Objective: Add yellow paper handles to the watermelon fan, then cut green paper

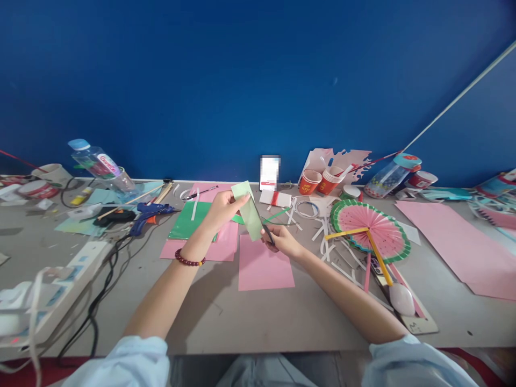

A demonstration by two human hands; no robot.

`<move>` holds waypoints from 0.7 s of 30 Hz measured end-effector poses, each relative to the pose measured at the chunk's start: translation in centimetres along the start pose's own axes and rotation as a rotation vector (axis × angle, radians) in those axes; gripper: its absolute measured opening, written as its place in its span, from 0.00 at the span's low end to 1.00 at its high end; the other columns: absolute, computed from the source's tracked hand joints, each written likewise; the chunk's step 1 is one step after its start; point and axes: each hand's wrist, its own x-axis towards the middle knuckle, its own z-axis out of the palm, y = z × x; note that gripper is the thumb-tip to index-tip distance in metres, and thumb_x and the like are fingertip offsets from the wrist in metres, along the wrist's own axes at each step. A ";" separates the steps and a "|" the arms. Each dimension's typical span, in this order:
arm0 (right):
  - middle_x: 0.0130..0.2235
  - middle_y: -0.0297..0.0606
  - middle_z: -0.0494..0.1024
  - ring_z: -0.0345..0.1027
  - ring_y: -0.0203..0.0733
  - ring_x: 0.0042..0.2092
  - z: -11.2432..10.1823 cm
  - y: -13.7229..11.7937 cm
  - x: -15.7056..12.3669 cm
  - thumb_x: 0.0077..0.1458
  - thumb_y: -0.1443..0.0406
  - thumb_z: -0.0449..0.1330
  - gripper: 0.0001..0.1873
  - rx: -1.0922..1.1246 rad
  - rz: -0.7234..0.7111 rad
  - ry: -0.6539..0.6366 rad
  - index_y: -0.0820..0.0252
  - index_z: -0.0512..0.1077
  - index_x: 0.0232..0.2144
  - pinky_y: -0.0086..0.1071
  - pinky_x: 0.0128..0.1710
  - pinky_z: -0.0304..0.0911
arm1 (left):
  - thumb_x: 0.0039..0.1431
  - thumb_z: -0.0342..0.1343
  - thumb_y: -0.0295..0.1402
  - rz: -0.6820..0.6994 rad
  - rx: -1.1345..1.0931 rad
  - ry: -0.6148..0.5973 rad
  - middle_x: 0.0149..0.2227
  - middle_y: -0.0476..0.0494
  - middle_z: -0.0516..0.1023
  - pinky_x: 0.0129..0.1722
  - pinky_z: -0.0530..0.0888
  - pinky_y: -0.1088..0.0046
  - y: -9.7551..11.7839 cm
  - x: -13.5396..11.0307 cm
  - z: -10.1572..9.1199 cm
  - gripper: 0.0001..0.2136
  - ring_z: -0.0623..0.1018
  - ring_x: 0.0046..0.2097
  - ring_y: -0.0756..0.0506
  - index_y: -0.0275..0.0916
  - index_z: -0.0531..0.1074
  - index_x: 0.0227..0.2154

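Observation:
My left hand (222, 209) pinches the upper end of a light green paper strip (248, 212), held up above the table. My right hand (282, 239) is closed round a dark pair of scissors (267, 232) whose blades meet the strip's right edge. A bead bracelet (189, 259) circles my left wrist. Below the hands a pink paper sheet (264, 267) lies flat on the grey table (258, 317).
A green sheet (189, 220) and more pink sheets lie behind my left hand. A blue glue gun (148, 214), cables and a power strip (60, 287) are left. A watermelon paper fan (368, 231), red paper cups (320, 181) and white paper strips are right. A large pink sheet (459, 239) is far right.

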 end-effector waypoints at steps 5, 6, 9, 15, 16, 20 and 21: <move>0.14 0.23 0.55 0.44 0.26 0.16 0.0 -0.1 0.0 0.45 0.47 0.60 0.24 0.019 -0.001 -0.008 0.59 0.59 0.20 0.25 0.17 0.38 | 0.50 0.58 0.45 -0.063 -0.047 -0.078 0.29 0.40 0.79 0.29 0.74 0.71 0.2 -0.2 0.3 0.16 0.77 0.31 0.45 0.35 0.75 0.29; 0.14 0.23 0.55 0.44 0.26 0.16 0.0 -0.1 0.0 0.45 0.47 0.60 0.23 0.020 0.002 -0.007 0.59 0.60 0.21 0.25 0.17 0.38 | 0.50 0.58 0.45 -0.067 -0.051 -0.087 0.30 0.40 0.79 0.29 0.74 0.70 0.3 -0.3 0.4 0.16 0.77 0.31 0.44 0.35 0.75 0.28; 0.15 0.23 0.56 0.44 0.26 0.16 -0.1 -0.1 -0.1 0.45 0.49 0.61 0.22 0.034 0.003 -0.006 0.59 0.59 0.22 0.25 0.17 0.37 | 0.50 0.59 0.46 -0.070 -0.045 -0.084 0.30 0.40 0.79 0.29 0.74 0.71 0.4 -0.4 0.6 0.16 0.77 0.31 0.45 0.35 0.74 0.26; 0.15 0.22 0.55 0.44 0.26 0.16 0.0 -0.3 -0.2 0.45 0.48 0.62 0.23 0.018 0.005 0.000 0.59 0.59 0.21 0.25 0.17 0.37 | 0.50 0.59 0.46 -0.088 -0.038 -0.087 0.28 0.41 0.79 0.27 0.74 0.72 0.4 -0.4 0.4 0.16 0.77 0.29 0.46 0.35 0.74 0.26; 0.15 0.22 0.54 0.44 0.26 0.16 0.0 -0.3 -0.1 0.44 0.48 0.62 0.23 0.012 0.006 0.006 0.59 0.58 0.21 0.25 0.17 0.37 | 0.50 0.59 0.46 -0.087 -0.035 -0.092 0.28 0.41 0.79 0.27 0.74 0.72 0.4 -0.4 0.4 0.16 0.77 0.29 0.46 0.35 0.74 0.26; 0.15 0.22 0.54 0.43 0.26 0.17 0.0 -0.3 -0.1 0.44 0.49 0.62 0.23 0.015 0.007 0.013 0.58 0.57 0.21 0.26 0.18 0.37 | 0.49 0.59 0.46 -0.084 -0.030 -0.096 0.26 0.43 0.78 0.26 0.74 0.73 0.6 -0.4 0.3 0.16 0.77 0.28 0.46 0.36 0.74 0.25; 0.15 0.22 0.54 0.43 0.26 0.17 0.0 -0.2 -0.1 0.44 0.49 0.62 0.23 0.018 0.007 0.013 0.58 0.57 0.21 0.26 0.18 0.37 | 0.49 0.59 0.46 -0.087 -0.037 -0.096 0.27 0.43 0.78 0.26 0.74 0.73 0.7 -0.4 0.4 0.16 0.77 0.28 0.46 0.36 0.74 0.25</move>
